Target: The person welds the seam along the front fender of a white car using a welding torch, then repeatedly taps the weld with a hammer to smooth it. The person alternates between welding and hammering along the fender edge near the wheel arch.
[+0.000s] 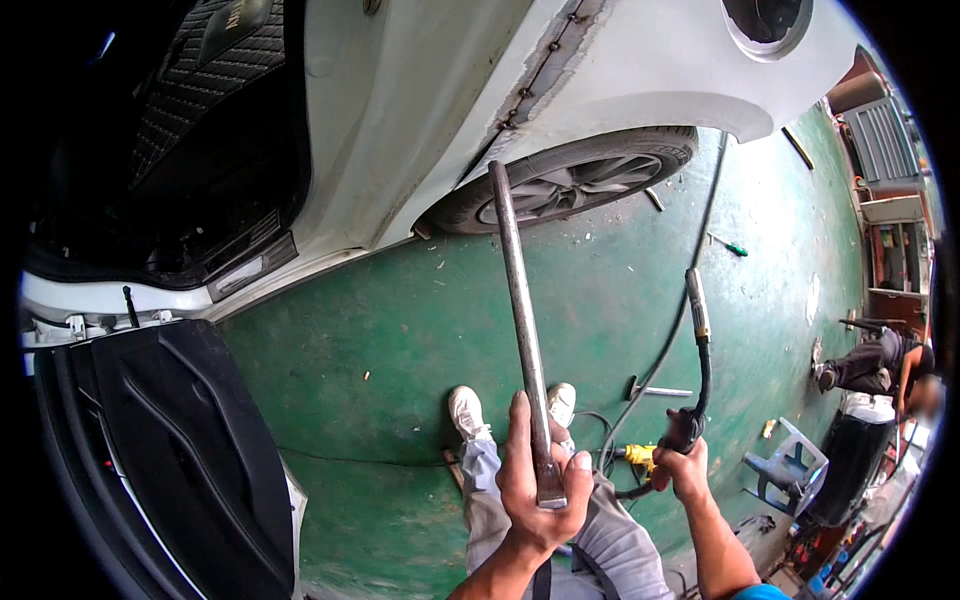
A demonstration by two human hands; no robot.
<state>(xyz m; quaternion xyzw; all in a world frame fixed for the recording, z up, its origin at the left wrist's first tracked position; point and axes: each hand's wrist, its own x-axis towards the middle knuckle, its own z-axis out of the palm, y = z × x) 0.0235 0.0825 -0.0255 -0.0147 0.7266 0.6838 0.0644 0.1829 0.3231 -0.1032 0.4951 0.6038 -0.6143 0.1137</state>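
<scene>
My left hand [522, 492] is closed around the lower end of a long steel bar [522, 300]. The bar points up and away, its far end overlapping the bottom of a seam [540, 75] on the white car body [420, 110] in this view; whether they touch I cannot tell. Dark weld spots dot the bare-metal strip along that seam. In my right hand [684, 468] is a welding torch [700, 320], gripped by its black handle, with the metal nozzle pointing up, apart from the car. The torch's cable drops below that hand.
Beneath the panel is a wheel [575, 190]. An open car door [170, 450] stands at left. On the green floor lie a hose [706, 210], a green-handled screwdriver [737, 249], a hammer [660, 391] and a yellow power tool [638, 456]. A blue stool [790, 470] and another person [880, 362] are at right.
</scene>
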